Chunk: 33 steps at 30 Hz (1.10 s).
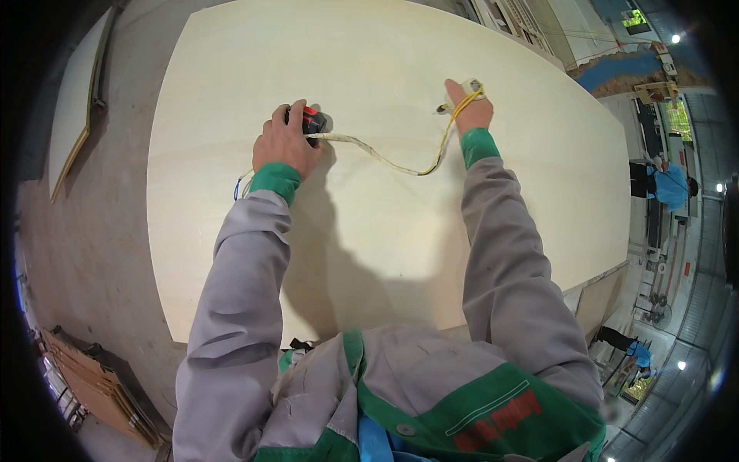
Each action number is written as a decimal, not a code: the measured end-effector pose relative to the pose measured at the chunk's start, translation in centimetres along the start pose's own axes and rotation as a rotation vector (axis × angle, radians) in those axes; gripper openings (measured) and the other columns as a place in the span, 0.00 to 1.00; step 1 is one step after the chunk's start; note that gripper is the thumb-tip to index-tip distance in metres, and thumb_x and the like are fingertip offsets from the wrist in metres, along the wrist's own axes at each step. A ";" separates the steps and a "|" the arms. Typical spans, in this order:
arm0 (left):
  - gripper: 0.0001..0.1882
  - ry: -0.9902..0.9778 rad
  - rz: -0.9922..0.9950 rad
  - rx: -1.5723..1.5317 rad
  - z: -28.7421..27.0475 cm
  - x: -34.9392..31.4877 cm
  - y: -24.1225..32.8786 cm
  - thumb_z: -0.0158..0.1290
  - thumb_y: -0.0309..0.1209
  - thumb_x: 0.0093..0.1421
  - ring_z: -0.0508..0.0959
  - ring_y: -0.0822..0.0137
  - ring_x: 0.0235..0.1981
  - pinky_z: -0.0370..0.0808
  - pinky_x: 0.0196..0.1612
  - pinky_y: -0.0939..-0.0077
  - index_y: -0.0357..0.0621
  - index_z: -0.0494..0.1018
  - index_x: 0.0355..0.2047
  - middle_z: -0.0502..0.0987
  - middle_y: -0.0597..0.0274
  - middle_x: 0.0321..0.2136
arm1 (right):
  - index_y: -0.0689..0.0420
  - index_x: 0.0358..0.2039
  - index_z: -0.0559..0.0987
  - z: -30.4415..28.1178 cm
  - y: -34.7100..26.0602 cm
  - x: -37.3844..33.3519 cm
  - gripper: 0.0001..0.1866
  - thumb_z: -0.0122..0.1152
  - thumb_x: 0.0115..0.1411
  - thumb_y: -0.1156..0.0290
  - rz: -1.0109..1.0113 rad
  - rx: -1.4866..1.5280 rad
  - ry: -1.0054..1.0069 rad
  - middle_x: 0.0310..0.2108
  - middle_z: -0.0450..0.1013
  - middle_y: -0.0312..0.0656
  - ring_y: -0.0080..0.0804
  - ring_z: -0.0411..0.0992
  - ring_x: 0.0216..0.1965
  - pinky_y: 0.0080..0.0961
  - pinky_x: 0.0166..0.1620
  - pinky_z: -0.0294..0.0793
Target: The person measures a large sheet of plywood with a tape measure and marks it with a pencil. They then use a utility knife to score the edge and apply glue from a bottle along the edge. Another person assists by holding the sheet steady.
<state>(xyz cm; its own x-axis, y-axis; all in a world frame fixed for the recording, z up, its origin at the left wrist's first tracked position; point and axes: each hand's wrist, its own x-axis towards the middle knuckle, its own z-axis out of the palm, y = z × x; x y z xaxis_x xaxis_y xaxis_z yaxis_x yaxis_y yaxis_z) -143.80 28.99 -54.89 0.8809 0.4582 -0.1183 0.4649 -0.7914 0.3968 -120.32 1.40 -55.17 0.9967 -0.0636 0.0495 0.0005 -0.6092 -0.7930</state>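
Observation:
My left hand (286,142) is wrapped over a compact black-and-red device (309,121) resting on a large pale board (385,239). Its kind is mostly hidden under the fingers. From it a cable (366,148) sheathed in whitish wrap runs right across the board, then bends up as a yellow-and-black stretch. Farther right, my right hand (471,112) is closed around the yellow end of this cable, with a loop over the fingers. A small dark tip sticks out left of that hand. Thin blue and white wires (240,185) show beside my left wrist.
A second board (77,108) stands at the left above the concrete floor (115,239). Stacked brown panels (96,385) lean at lower left. Long strips (516,23) lie beyond the far edge. Two people in blue (671,187) are at the right, near a fan (657,309).

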 end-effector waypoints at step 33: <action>0.41 0.046 -0.006 0.002 2.1 0.4 -0.7 0.67 0.45 0.55 0.77 0.51 0.59 0.81 0.56 0.56 0.59 0.65 0.68 0.69 0.56 0.65 | 0.65 0.38 0.86 4.1 -1.9 2.3 0.32 0.74 0.52 0.43 -0.043 -0.098 0.077 0.37 0.84 0.50 0.45 0.81 0.40 0.38 0.48 0.78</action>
<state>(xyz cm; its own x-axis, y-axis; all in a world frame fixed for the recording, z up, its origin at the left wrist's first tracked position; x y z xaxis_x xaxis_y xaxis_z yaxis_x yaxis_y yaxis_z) -143.54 28.89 -57.16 0.8732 0.4808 -0.0791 0.4704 -0.7896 0.3940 -117.73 5.65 -56.07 0.9868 -0.0940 0.1320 0.0317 -0.6865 -0.7264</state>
